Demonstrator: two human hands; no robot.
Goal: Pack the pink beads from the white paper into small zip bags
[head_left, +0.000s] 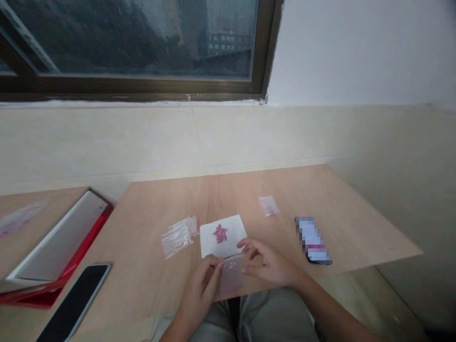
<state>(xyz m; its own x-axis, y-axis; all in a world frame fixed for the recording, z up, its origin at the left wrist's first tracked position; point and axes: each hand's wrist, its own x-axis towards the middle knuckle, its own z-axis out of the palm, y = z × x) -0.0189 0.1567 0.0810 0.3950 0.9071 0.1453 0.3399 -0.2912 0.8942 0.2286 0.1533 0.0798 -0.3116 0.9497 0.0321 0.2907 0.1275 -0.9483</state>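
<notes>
A small clear zip bag (pixel 232 274) with a little pink at its bottom is near the front edge of the table. My left hand (pixel 204 281) pinches its upper left corner between thumb and fingers. On the right side of the bag, my right hand (pixel 272 263) has thumb and fingers apart; whether the thumb touches the plastic is unclear. Just beyond both hands lies a white card (pixel 209 243) bearing a star of small pink pieces (pixel 220 233). Left of the card, several clear zip bags (pixel 178 236) are piled flat.
Another small bag with pink contents (pixel 268 205) lies farther back on the wooden table (pixel 142 228). At right is a phone (pixel 313 240) with a blurred screen; a dark phone (pixel 76 304) lies front left. A red and white box (pixel 59 244) stands by the left edge.
</notes>
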